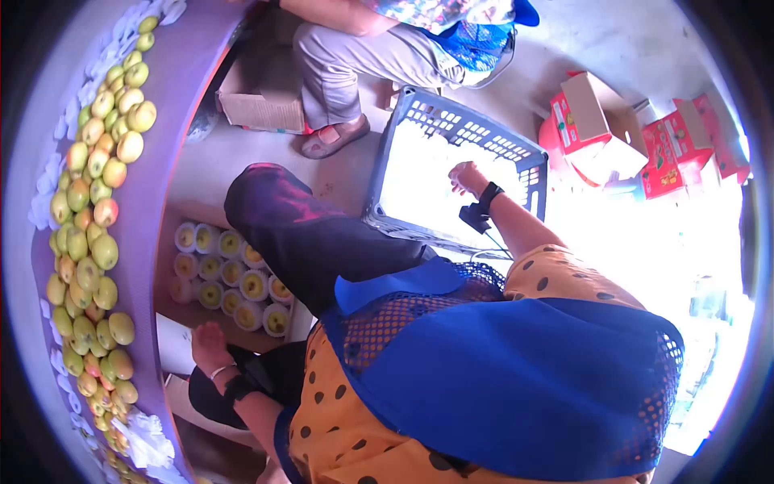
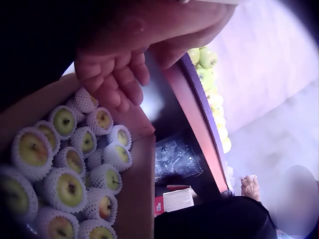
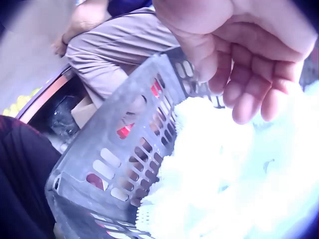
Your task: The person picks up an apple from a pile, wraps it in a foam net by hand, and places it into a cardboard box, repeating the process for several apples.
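My right hand [image 1: 466,177] hovers over a dark plastic crate [image 3: 94,137] heaped with white foam nets [image 3: 184,169], which are glaring bright. In the right wrist view its fingers hang loosely curled above the nets, with nothing between them. On the other side, my left hand [image 1: 211,347] is beside a cardboard box [image 2: 144,179], over its edge in the left wrist view. Its fingers are relaxed and hold nothing. Inside that box sit rows of apples [image 2: 70,189], each wrapped in a white foam net.
A long purple-covered table [image 1: 181,89] at left carries many loose yellow-green apples [image 1: 85,238]. Across from me a seated person's leg [image 1: 330,73] is close to the crate. Red cartons [image 1: 665,153] stand at the right, and an open cardboard box [image 1: 258,105] lies under the table.
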The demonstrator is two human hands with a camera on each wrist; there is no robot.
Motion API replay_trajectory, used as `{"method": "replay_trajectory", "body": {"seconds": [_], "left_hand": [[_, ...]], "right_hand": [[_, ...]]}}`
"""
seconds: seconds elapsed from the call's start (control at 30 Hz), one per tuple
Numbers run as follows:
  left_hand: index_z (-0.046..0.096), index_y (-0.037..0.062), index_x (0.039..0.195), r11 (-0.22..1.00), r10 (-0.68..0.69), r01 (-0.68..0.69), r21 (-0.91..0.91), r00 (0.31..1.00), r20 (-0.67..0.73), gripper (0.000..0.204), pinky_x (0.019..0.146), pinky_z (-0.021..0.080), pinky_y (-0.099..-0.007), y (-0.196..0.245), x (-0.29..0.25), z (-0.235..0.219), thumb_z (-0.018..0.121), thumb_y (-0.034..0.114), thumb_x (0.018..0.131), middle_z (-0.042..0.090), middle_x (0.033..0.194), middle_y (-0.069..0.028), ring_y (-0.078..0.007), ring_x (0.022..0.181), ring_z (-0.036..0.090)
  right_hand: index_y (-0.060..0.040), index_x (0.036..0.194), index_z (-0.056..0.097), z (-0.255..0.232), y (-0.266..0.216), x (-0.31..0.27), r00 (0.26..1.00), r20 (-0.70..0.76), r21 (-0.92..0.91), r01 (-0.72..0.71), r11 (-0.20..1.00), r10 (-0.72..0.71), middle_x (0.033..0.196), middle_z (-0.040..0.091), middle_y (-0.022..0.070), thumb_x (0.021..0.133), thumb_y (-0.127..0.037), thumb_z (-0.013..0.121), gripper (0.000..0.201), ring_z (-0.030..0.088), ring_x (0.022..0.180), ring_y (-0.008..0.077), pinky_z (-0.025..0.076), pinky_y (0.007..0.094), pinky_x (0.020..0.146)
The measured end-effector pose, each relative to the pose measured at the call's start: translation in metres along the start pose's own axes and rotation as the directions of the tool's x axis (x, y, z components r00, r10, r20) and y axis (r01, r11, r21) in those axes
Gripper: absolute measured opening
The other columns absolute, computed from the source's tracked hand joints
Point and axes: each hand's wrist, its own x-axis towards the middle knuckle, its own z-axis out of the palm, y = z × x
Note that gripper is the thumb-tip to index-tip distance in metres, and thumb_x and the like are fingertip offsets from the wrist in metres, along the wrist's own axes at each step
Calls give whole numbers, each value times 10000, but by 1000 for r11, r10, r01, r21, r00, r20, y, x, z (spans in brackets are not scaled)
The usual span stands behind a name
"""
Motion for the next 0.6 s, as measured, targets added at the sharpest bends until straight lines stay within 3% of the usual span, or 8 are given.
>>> {"method": "replay_trajectory", "body": {"seconds": [0.07, 0.13, 0.17, 0.23, 0.3, 0.53, 0.57, 0.6], "left_hand": [[484, 86, 952, 999, -29, 29, -18, 1000, 11, 282, 715, 429, -309, -9, 7, -9, 453, 348, 851, 563, 928, -78, -208, 865, 542], [514, 70, 872, 999, -26, 28, -23, 997, 66, 243, 634, 442, -315, -10, 9, -11, 453, 304, 847, 582, 829, -91, -222, 780, 556], [514, 70, 872, 1000, -19, 20, -13, 998, 62, 243, 634, 442, -315, -11, 9, -12, 453, 304, 847, 582, 829, -91, -222, 780, 556], [512, 79, 868, 998, -49, 47, 33, 998, 43, 241, 646, 440, -313, -13, 9, -13, 448, 311, 849, 583, 816, -86, -217, 773, 555], [514, 83, 873, 998, -48, 48, 34, 999, -3, 237, 650, 439, -313, -14, 1, -5, 450, 310, 848, 582, 816, -82, -216, 767, 555], [518, 104, 893, 996, -84, 84, 18, 996, -4, 236, 699, 425, -341, -14, -4, -7, 488, 330, 834, 566, 840, -60, -223, 805, 535], [518, 104, 893, 997, -79, 79, 15, 997, -6, 236, 699, 425, -341, -15, 2, -14, 488, 330, 834, 566, 840, -60, -223, 805, 535], [520, 105, 890, 997, -81, 80, 15, 995, 55, 234, 704, 424, -346, -17, 8, -21, 491, 330, 833, 563, 859, -67, -231, 807, 531]], "right_hand": [[-67, 748, 587, 19, 25, 20, 998, 57, -121, 48, 991, -41, 735, 579, 61, 684, -56, 540, 80, 596, 732, 167, 508, 312, 609], [-57, 886, 618, 39, 35, 38, 913, 159, -226, 404, 887, -375, 782, 608, 56, 731, -195, 581, 210, 600, 713, 171, 492, 309, 552], [-57, 886, 618, 46, 34, 42, 912, 162, -214, 405, 889, -376, 782, 608, 56, 731, -195, 581, 210, 600, 713, 171, 492, 309, 552], [-84, 839, 617, 60, 23, 46, 766, 283, -295, 642, 707, -577, 901, 611, 43, 725, -126, 535, 147, 587, 796, 184, 473, 285, 702], [-135, 911, 635, 70, -8, 30, 903, 347, -363, 379, 851, -255, 969, 607, 46, 713, -269, 554, 253, 566, 888, 207, 430, 328, 797], [-68, 889, 639, 86, 14, 61, 946, 305, -639, 290, 712, -111, 944, 611, 97, 754, -395, 476, 389, 554, 931, 260, 416, 374, 817], [-65, 812, 645, 96, 52, 103, 849, 452, -840, 508, 189, -273, 859, 625, 79, 743, -366, 495, 344, 592, 814, 260, 460, 356, 709], [-96, 761, 647, 88, 55, 106, 937, 169, -749, 324, 577, -307, 780, 629, 63, 724, -289, 530, 229, 610, 701, 232, 479, 365, 610]]}}
